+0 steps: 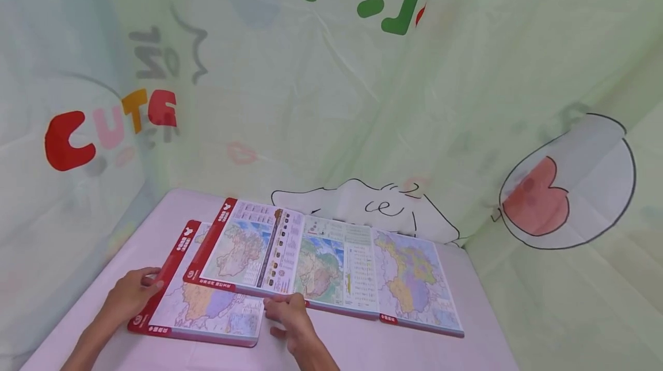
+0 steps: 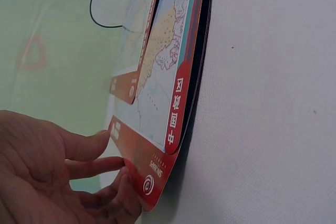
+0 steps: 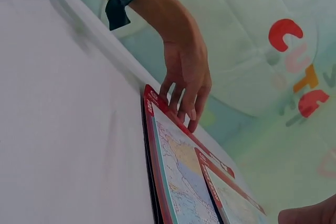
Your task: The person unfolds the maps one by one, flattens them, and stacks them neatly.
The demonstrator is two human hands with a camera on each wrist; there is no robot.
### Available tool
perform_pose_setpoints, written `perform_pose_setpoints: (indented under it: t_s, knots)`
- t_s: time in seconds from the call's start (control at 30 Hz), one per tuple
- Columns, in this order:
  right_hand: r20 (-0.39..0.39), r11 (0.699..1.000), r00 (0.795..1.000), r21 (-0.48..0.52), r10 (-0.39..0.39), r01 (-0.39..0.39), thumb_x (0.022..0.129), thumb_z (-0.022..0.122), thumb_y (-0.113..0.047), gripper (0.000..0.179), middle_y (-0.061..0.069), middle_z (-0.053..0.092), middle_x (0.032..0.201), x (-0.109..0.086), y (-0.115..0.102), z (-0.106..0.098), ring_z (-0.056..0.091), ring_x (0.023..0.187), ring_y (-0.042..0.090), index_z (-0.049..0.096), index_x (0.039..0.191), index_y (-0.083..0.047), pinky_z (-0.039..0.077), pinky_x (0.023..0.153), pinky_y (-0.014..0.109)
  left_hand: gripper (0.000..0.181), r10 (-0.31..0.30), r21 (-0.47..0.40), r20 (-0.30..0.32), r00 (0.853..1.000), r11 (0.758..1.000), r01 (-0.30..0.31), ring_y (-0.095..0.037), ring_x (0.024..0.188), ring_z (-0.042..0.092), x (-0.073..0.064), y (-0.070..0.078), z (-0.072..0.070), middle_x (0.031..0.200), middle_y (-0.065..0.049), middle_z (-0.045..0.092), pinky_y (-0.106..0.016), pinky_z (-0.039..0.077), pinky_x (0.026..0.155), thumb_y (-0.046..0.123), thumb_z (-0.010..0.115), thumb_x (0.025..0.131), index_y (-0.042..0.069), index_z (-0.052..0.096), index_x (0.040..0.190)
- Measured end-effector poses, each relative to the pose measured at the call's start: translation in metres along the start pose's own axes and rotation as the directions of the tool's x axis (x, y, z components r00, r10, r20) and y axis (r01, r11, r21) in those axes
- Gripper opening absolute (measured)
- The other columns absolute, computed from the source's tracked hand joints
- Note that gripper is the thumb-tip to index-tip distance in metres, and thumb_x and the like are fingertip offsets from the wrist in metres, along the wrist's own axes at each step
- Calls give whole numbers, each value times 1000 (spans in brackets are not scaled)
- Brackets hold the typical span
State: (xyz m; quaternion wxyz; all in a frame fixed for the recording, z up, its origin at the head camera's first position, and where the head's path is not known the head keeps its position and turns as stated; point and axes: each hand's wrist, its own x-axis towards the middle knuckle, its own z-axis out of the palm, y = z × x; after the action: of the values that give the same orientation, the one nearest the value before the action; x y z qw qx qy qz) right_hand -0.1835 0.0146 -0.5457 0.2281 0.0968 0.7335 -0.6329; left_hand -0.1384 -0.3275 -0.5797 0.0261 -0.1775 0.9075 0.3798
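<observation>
A folded map (image 1: 207, 313) with a red left border lies at the front left, its printed side up. My left hand (image 1: 129, 296) touches that red border, thumb and fingertips along the edge; in the left wrist view the left hand (image 2: 68, 166) meets it near the corner. By the map's right end is my right hand (image 1: 292, 319), its fingers loosely bent near the corner. Behind, overlapping the first map, a longer map (image 1: 336, 267) lies unfolded in several panels. Most of the right hand is out of the right wrist view.
The maps lie on a pale table (image 1: 404, 348). A light green curtain (image 1: 331, 100) with printed letters and drawings hangs behind and at both sides. A dark strap (image 3: 121, 6) shows at the left wrist.
</observation>
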Motion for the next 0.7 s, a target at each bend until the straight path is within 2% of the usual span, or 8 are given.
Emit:
perform_pose_setpoints:
  t_s: [0.13, 0.27, 0.47, 0.6, 0.7]
  knots:
    - [33, 999, 999, 18, 33, -34, 100, 74, -12, 34, 18, 66, 118, -1, 0, 0, 67, 111, 35, 52, 119, 5, 60, 94, 55, 68, 7, -10, 6, 1000, 1000, -7, -48, 104, 73, 1, -3, -3, 126, -41, 67, -55, 67, 83, 26, 76, 100, -17, 51, 146]
    - [67, 998, 997, 59, 32, -36, 101, 73, -7, 31, 22, 69, 115, -1, 2, 3, 70, 107, 34, 51, 117, 8, 63, 96, 60, 68, 4, -30, 15, 1000, 1000, -4, -37, 96, 74, 4, -10, -5, 121, -38, 69, -50, 68, 80, 25, 79, 98, -16, 53, 145]
    - [69, 997, 998, 78, 7, -13, 99, 75, -5, 39, 23, 72, 106, -2, 9, 7, 75, 93, 25, 48, 121, 13, 68, 87, 53, 66, 8, -54, 31, 999, 999, -7, -21, 85, 73, 4, -16, -9, 109, -32, 74, -41, 68, 74, 25, 81, 96, -16, 55, 141]
    - [110, 999, 993, 12, -35, 34, 100, 73, -6, 29, 18, 76, 101, -6, 10, 3, 77, 86, 23, 58, 117, 11, 69, 80, 46, 63, 17, -57, 58, 998, 998, -14, -17, 80, 68, 0, -21, -12, 100, -23, 75, -35, 64, 69, 24, 80, 97, -17, 57, 139]
    - [140, 997, 989, -35, -58, 63, 101, 73, -6, 19, 14, 80, 95, -5, 10, -1, 79, 82, 22, 66, 112, 7, 69, 71, 41, 61, 13, -89, 108, 994, 996, -3, -15, 77, 68, -3, -23, -16, 98, -16, 76, -33, 64, 68, 26, 79, 98, -17, 58, 137]
